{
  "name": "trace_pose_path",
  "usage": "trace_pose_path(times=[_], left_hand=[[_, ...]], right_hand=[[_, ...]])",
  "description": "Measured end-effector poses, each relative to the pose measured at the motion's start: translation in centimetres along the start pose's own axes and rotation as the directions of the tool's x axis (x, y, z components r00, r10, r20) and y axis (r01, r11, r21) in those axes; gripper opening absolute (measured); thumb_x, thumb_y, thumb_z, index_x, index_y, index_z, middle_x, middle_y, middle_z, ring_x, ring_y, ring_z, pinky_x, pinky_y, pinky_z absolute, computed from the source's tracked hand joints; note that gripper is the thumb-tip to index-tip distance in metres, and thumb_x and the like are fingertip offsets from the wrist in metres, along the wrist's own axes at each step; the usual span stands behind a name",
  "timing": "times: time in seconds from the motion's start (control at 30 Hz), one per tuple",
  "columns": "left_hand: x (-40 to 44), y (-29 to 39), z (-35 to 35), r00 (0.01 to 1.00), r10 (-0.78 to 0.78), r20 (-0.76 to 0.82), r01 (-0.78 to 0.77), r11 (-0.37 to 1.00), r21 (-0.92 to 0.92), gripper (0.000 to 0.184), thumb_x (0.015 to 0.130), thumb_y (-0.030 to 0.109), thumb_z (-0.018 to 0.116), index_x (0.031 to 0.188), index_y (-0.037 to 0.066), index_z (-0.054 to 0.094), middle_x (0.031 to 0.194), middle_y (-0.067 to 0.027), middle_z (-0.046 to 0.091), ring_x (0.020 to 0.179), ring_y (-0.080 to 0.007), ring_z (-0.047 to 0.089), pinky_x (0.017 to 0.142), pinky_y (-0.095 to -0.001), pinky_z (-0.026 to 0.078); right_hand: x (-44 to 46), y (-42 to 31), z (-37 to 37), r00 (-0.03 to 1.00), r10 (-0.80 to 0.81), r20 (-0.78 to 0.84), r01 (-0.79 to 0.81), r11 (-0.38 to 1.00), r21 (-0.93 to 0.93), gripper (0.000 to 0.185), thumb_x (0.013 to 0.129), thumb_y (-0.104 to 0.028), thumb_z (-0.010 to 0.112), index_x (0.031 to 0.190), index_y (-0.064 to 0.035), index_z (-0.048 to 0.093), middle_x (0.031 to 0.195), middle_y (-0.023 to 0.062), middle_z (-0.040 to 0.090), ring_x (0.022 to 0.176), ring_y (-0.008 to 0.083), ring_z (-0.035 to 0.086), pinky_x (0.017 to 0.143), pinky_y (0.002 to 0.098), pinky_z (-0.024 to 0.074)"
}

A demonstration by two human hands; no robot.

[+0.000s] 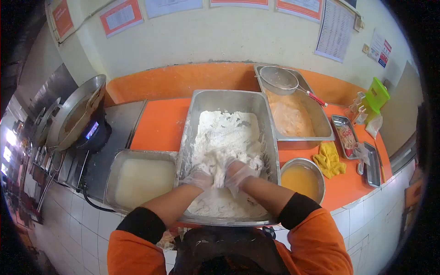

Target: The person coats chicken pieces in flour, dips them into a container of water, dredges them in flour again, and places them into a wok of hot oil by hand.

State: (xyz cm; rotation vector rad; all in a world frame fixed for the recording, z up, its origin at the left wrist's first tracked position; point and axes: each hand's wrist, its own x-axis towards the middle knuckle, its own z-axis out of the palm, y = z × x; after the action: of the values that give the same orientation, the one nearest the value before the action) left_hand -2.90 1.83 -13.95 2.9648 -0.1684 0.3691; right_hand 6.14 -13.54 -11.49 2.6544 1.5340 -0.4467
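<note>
A deep metal pan of white flour stands in front of me. Both my hands wear clear plastic gloves and reach into the flour in the near half of the pan. On the left side of the heap is my left hand, its fingers covered by flour. Close beside it, my right hand dips into the heap, with its fingers also out of sight. Between the hands shows a blurred, flour-coated lump; whether either hand grips it, I cannot tell.
Left of the pan sits a tray of cloudy liquid; beyond it, a large wok. To the right are a pan of orange-tinted mix with a sieve on its rim, a bowl of yellow liquid, a yellow cloth and small metal trays.
</note>
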Motion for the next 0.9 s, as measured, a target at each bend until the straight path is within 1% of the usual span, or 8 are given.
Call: trace_pose_path(times=[0.13, 0.23, 0.33, 0.43, 0.5, 0.57, 0.77, 0.9], left_hand=[[-0.8, 1.3, -2.1, 0.951, -0.045, 0.304, 0.022, 0.997, 0.080, 0.025, 0.073, 0.019, 0.046, 0.084, 0.003, 0.063, 0.086, -0.0145, 0.061, 0.085, -0.0284, 0.057, 0.079, -0.0354, 0.043], [-0.6, 2.2, -4.8, 0.936, -0.138, 0.323, 0.123, 0.990, 0.065, 0.025, 0.073, 0.018, 0.046, 0.084, 0.003, 0.062, 0.084, -0.0145, 0.061, 0.083, -0.0285, 0.058, 0.078, -0.0359, 0.043], [0.2, 1.7, -7.4, 0.904, -0.254, 0.345, 0.242, 0.967, 0.079, 0.025, 0.072, 0.018, 0.047, 0.084, 0.003, 0.062, 0.083, -0.0146, 0.061, 0.082, -0.0286, 0.058, 0.077, -0.0365, 0.043], [1.1, 0.9, -7.7, 0.863, -0.273, 0.425, 0.249, 0.962, 0.112, 0.024, 0.072, 0.018, 0.047, 0.084, 0.003, 0.062, 0.082, -0.0146, 0.061, 0.081, -0.0288, 0.058, 0.076, -0.0371, 0.044], [1.6, 0.4, -5.9, 0.840, -0.245, 0.485, 0.214, 0.970, 0.119, 0.024, 0.072, 0.018, 0.047, 0.083, 0.003, 0.062, 0.081, -0.0147, 0.061, 0.080, -0.0288, 0.059, 0.076, -0.0375, 0.044], [1.7, 0.2, -3.8, 0.831, -0.220, 0.511, 0.179, 0.975, 0.129, 0.024, 0.071, 0.017, 0.047, 0.083, 0.003, 0.062, 0.080, -0.0147, 0.061, 0.079, -0.0289, 0.059, 0.075, -0.0379, 0.044], [1.9, 0.0, -1.8, 0.825, -0.157, 0.543, 0.094, 0.986, 0.141, 0.024, 0.071, 0.017, 0.047, 0.083, 0.002, 0.062, 0.078, -0.0148, 0.061, 0.077, -0.0291, 0.059, 0.074, -0.0391, 0.045], [1.7, -0.3, -3.8, 0.822, -0.103, 0.560, 0.017, 0.988, 0.157, 0.023, 0.070, 0.017, 0.048, 0.082, 0.002, 0.062, 0.076, -0.0149, 0.061, 0.075, -0.0293, 0.060, 0.072, -0.0399, 0.045]], right_hand=[[-3.7, -0.1, -7.8, 0.953, -0.166, 0.253, 0.228, 0.944, -0.239, 0.025, 0.071, -0.024, 0.052, 0.085, -0.0068, 0.063, 0.086, 0.0134, 0.061, 0.083, 0.0262, 0.058, 0.071, 0.0333, 0.0456], [-7.0, -2.1, -12.7, 0.933, 0.223, 0.283, -0.253, 0.964, 0.077, 0.031, 0.070, -0.027, 0.052, 0.095, -0.0103, 0.061, 0.096, 0.0117, 0.059, 0.091, 0.0263, 0.056, 0.074, 0.0322, 0.0448], [-6.2, 0.3, -13.6, 0.981, 0.103, 0.165, -0.113, 0.992, 0.051, 0.047, 0.068, -0.031, 0.054, 0.112, -0.0143, 0.051, 0.104, 0.0115, 0.057, 0.097, 0.0267, 0.053, 0.079, 0.0314, 0.0431], [-4.1, 2.3, -15.9, 0.946, 0.237, 0.220, -0.295, 0.911, 0.287, 0.062, 0.068, -0.032, 0.055, 0.125, -0.0162, 0.036, 0.110, 0.0124, 0.053, 0.101, 0.0255, 0.051, 0.085, 0.0318, 0.0401], [-0.7, 8.0, -10.5, 0.982, -0.016, 0.187, 0.032, 0.996, -0.083, 0.063, 0.068, -0.033, 0.056, 0.125, -0.0167, 0.036, 0.114, 0.0116, 0.050, 0.105, 0.0246, 0.048, 0.089, 0.0310, 0.0372], [3.3, 10.7, -6.0, 0.955, -0.210, 0.208, 0.247, 0.953, -0.174, 0.059, 0.069, -0.032, 0.056, 0.123, -0.0168, 0.039, 0.116, 0.0113, 0.048, 0.109, 0.0244, 0.045, 0.091, 0.0308, 0.0349], [10.0, 6.4, 1.9, 0.852, -0.507, 0.131, 0.444, 0.832, 0.333, 0.039, 0.075, -0.018, 0.051, 0.113, -0.0134, 0.051, 0.117, 0.0124, 0.048, 0.111, 0.0261, 0.043, 0.094, 0.0323, 0.0319], [7.4, 3.8, -1.1, 0.870, -0.462, 0.169, 0.412, 0.872, 0.263, 0.034, 0.076, -0.015, 0.050, 0.109, -0.0035, 0.052, 0.105, 0.0142, 0.055, 0.100, 0.0254, 0.050, 0.089, 0.0332, 0.0369]])
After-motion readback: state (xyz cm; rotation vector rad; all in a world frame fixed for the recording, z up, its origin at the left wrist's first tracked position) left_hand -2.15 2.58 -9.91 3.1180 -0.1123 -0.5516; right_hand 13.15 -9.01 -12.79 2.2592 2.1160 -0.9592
